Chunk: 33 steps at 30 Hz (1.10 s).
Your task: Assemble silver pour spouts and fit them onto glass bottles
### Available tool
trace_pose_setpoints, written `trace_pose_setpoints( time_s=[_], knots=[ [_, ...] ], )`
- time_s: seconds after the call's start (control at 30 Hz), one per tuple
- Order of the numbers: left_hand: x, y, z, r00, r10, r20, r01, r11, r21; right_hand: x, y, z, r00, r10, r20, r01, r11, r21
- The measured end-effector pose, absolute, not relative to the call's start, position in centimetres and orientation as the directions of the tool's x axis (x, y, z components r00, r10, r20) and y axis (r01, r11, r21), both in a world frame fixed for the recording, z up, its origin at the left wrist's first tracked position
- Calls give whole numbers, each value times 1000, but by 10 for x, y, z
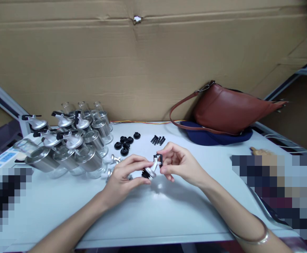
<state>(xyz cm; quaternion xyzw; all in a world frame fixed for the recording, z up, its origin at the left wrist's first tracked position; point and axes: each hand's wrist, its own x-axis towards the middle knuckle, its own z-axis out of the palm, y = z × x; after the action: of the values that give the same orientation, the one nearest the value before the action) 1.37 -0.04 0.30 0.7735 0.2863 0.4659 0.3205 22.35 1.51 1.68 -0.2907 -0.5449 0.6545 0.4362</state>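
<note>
My left hand (125, 177) is closed round a silver dispenser lid (150, 171) with a white spout, held just above the pale table (153, 218). At the lid's top, my right hand (180, 163) pinches a small black lever piece (159, 159) between thumb and fingers. Behind the hands lie several black rubber rings (124, 143) and a small pile of black pins (158, 140). A few more lid parts (113, 162) rest on the table just left of my left hand.
A cluster of glass dispenser bottles with silver caps (71, 147) fills the left of the table. A brown leather bag (229, 110) lies on dark blue cloth (216, 136) at the back right. A cardboard wall (143, 59) stands behind. A power strip (3, 159) sits far left.
</note>
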Motion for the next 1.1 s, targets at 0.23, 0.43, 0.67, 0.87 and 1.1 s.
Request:
trace_pose_setpoints(
  time_s=[0.23, 0.43, 0.67, 0.87, 1.1],
  knots=[
    [12, 2, 6, 442, 692, 570, 137, -681, 720, 223, 12, 20, -389, 918, 81, -219, -7, -976],
    [11, 4, 7, 447, 724, 526, 131, -634, 762, 226, 14, 19, -444, 893, 77, -222, -26, -975],
    [11, 2, 6, 453, 835, 312, 26, -363, 932, 228, 15, 20, -491, 869, 65, -263, -76, -962],
    [11, 2, 7, 461, 847, 267, -51, -275, 960, 228, 16, 20, -553, 831, 61, -300, -130, -945],
    [11, 3, 10, 446, 851, 277, -48, -286, 957, 224, 16, 17, -576, 817, -21, -265, -211, -941]
  ],
)
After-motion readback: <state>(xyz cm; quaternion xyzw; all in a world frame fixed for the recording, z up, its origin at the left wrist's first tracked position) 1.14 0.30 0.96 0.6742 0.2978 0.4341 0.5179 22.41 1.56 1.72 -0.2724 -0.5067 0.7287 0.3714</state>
